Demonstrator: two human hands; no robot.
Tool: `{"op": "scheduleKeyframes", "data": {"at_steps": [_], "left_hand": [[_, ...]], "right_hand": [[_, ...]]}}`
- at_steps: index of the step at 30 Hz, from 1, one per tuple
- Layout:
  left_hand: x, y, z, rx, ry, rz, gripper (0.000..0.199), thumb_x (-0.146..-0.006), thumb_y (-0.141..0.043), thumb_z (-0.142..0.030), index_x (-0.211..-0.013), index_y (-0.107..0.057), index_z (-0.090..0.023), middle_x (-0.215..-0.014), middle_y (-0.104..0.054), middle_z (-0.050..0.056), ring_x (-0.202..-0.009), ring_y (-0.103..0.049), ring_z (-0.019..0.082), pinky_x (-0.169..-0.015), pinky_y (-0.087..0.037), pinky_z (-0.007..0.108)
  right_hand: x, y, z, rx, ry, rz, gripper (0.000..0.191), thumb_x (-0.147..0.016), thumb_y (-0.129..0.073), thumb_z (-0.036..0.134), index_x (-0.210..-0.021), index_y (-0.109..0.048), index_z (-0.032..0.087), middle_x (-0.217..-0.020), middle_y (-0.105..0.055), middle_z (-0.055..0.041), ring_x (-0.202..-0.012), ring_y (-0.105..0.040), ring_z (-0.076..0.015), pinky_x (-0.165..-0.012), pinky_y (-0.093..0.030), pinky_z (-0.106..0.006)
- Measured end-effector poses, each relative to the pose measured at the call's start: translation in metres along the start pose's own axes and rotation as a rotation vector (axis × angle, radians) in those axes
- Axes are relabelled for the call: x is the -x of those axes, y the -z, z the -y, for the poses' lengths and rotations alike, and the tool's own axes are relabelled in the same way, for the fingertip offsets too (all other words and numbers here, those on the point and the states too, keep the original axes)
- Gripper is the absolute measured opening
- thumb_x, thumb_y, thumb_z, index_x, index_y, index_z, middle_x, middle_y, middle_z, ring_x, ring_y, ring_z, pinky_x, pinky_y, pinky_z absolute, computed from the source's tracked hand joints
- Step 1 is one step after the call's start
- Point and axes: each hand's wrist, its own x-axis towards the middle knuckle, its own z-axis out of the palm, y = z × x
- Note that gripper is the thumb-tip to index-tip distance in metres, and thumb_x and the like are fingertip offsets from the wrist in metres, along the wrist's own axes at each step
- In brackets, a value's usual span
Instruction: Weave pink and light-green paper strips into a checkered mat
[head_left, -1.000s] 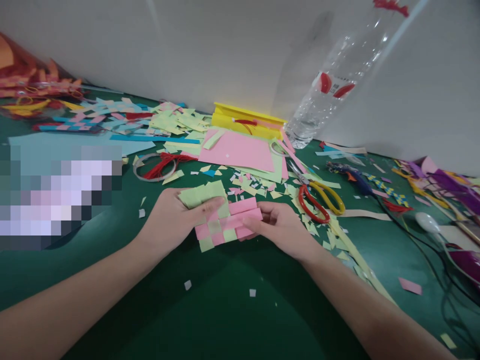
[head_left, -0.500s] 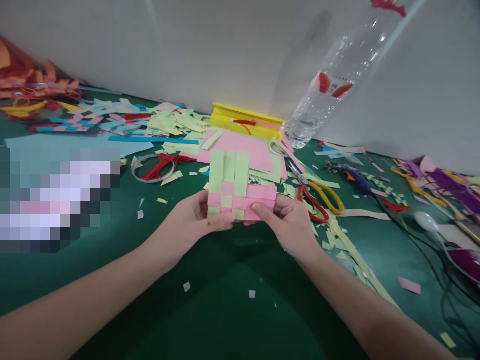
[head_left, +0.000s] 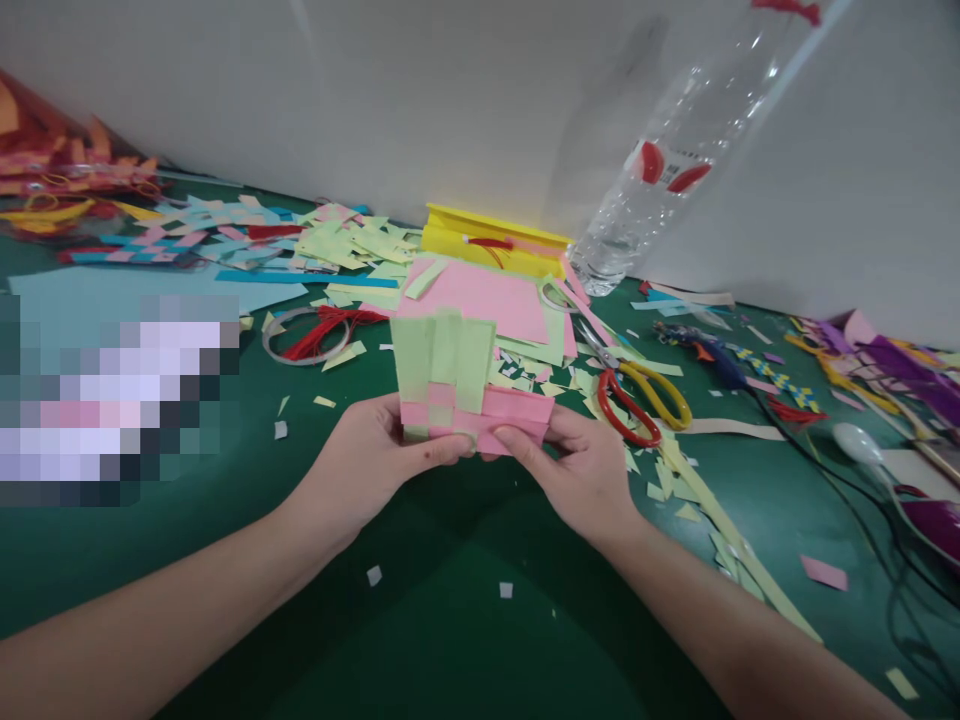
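Observation:
Between my two hands is a piece of woven paper strips (head_left: 450,375), light green strips standing upward and pink ones running to the right, crossing in a small checkered patch at the lower left. My left hand (head_left: 382,440) pinches its lower left edge, thumb in front and fingers behind. On the right, my right hand (head_left: 581,470) grips the pink strips with the thumb pressed on their front. The fingers behind the paper are mostly hidden. Just beyond it lie pink sheets (head_left: 480,295), and scissors (head_left: 645,395) with red and yellow handles rest right of my right hand.
A clear plastic bottle (head_left: 667,170) leans at the back right, beside a folded yellow paper piece (head_left: 495,240). Paper scraps (head_left: 360,240) spread over the green table (head_left: 420,660). A tape roll (head_left: 306,337) with red thread lies left; a glue gun (head_left: 712,360) and its cord lie right.
The woven paper has tilted, and its green strips have shifted left and slightly down, leaning apart a little. Both hands keep their hold on it.

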Motion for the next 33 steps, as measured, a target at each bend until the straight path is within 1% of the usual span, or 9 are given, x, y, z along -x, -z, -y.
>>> {"op": "scheduleKeyframes", "data": {"at_steps": [3,6,13,17,19,21,24,29,33], "left_hand": [[0.0009,0.0004,-0.0017,-0.03,0.004,-0.043,0.029,-0.063,-0.081,-0.034,-0.087,-0.073,-0.02,-0.084,-0.076,0.002,-0.077,-0.07,0.019,-0.07,-0.057,0.026],[0.0012,0.0012,-0.0037,-0.055,-0.005,-0.063,0.029,-0.062,-0.081,-0.035,-0.086,-0.073,-0.021,-0.081,-0.076,0.002,-0.074,-0.07,0.02,-0.067,-0.059,0.027],[-0.001,0.0026,-0.0011,-0.048,0.006,-0.08,0.027,-0.06,-0.082,-0.033,-0.082,-0.074,-0.021,-0.076,-0.076,0.003,-0.068,-0.07,0.02,-0.066,-0.059,0.029],[0.0001,0.0045,-0.0003,-0.022,-0.004,-0.055,0.029,-0.063,-0.081,-0.032,-0.088,-0.074,-0.022,-0.082,-0.076,0.002,-0.073,-0.07,0.018,-0.067,-0.059,0.025],[0.0011,0.0055,-0.0007,-0.015,0.003,-0.007,0.029,-0.064,-0.081,-0.032,-0.091,-0.073,-0.023,-0.084,-0.076,0.001,-0.074,-0.07,0.017,-0.066,-0.058,0.022],[0.0016,0.0059,-0.0013,-0.024,0.003,0.012,0.027,-0.065,-0.08,-0.032,-0.09,-0.074,-0.024,-0.08,-0.076,0.0,-0.073,-0.069,0.015,-0.065,-0.057,0.02],[0.0011,0.0054,-0.0023,-0.028,0.02,0.005,0.025,-0.065,-0.081,-0.032,-0.087,-0.074,-0.024,-0.075,-0.075,-0.002,-0.07,-0.068,0.013,-0.063,-0.056,0.017],[-0.0008,0.0036,-0.0023,0.027,0.027,-0.018,0.021,-0.063,-0.082,-0.031,-0.082,-0.075,-0.026,-0.077,-0.075,-0.003,-0.068,-0.068,0.011,-0.06,-0.056,0.015],[-0.001,0.0035,-0.0006,0.047,0.022,-0.039,0.019,-0.064,-0.081,-0.03,-0.082,-0.076,-0.027,-0.076,-0.075,-0.003,-0.067,-0.068,0.011,-0.061,-0.056,0.015]], "right_hand": [[0.0,-0.0008,-0.0002,-0.025,-0.036,-0.004,0.023,-0.08,-0.064,0.04,-0.084,-0.074,0.02,-0.075,-0.074,-0.0036,-0.065,-0.068,-0.0197,-0.053,-0.052,-0.028],[0.0003,-0.0011,-0.0008,-0.054,-0.053,0.007,0.023,-0.08,-0.064,0.041,-0.084,-0.074,0.021,-0.077,-0.074,-0.0037,-0.069,-0.069,-0.0209,-0.055,-0.053,-0.029],[-0.0006,-0.001,-0.0012,-0.113,-0.071,0.021,0.021,-0.082,-0.062,0.039,-0.086,-0.074,0.022,-0.075,-0.073,-0.0015,-0.065,-0.067,-0.0177,-0.055,-0.053,-0.027],[-0.0003,-0.0012,-0.0023,-0.15,-0.064,0.037,0.021,-0.082,-0.062,0.039,-0.087,-0.074,0.022,-0.077,-0.074,-0.0023,-0.067,-0.068,-0.0179,-0.057,-0.054,-0.027],[-0.0004,-0.001,-0.0027,-0.156,-0.052,0.044,0.021,-0.082,-0.062,0.039,-0.088,-0.074,0.022,-0.08,-0.074,-0.0027,-0.07,-0.069,-0.0189,-0.059,-0.055,-0.028],[-0.0007,-0.0005,-0.0024,-0.149,-0.043,0.049,0.021,-0.082,-0.063,0.039,-0.091,-0.074,0.023,-0.084,-0.074,-0.0027,-0.073,-0.069,-0.0198,-0.061,-0.056,-0.03],[-0.0011,0.0003,-0.0012,-0.117,-0.025,0.054,0.022,-0.081,-0.063,0.037,-0.094,-0.074,0.024,-0.086,-0.074,-0.0026,-0.075,-0.068,-0.0199,-0.063,-0.055,-0.03],[-0.0014,0.0001,-0.0018,-0.094,-0.021,0.046,0.021,-0.083,-0.06,0.036,-0.082,-0.072,0.019,-0.077,-0.072,-0.0029,-0.066,-0.064,-0.016,-0.058,-0.052,-0.026],[-0.0029,-0.0001,-0.0025,-0.094,-0.018,0.039,0.021,-0.083,-0.06,0.034,-0.075,-0.069,0.018,-0.071,-0.069,-0.0019,-0.063,-0.061,-0.0137,-0.055,-0.049,-0.023]]}}
